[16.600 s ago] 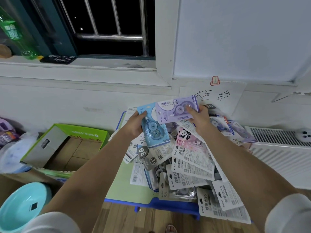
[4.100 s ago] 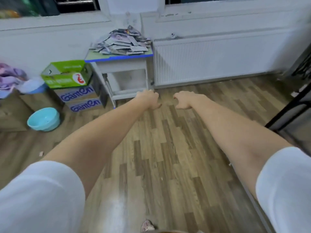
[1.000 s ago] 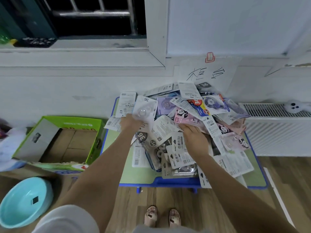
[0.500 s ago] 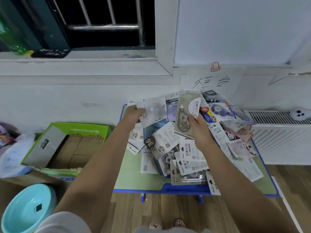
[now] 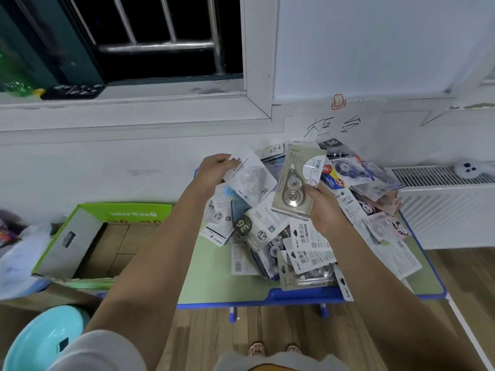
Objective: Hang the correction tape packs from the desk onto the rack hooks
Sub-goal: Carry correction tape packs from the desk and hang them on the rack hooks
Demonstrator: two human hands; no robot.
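A heap of correction tape packs [image 5: 302, 245] covers the green desk with a blue rim [image 5: 211, 274]. My left hand [image 5: 214, 172] pinches a white pack [image 5: 251, 180] by its top corner, its back side facing me, lifted above the heap. My right hand [image 5: 324, 207] grips a grey-beige pack [image 5: 294, 180] by its lower right edge and holds it upright, front showing the tape dispenser. The two packs hang side by side, nearly touching. No rack or hooks are in view.
An open green cardboard box [image 5: 88, 236] stands left of the desk, a turquoise basin [image 5: 45, 336] on the floor below it. A white radiator [image 5: 444, 204] runs along the wall at right. A windowsill [image 5: 128, 103] lies beyond the desk. My feet [image 5: 273, 349] stand on wooden floor.
Since a second ago both hands have lifted a pack each out of the heap. In the last half second the packs rose slightly and the white one tilted.
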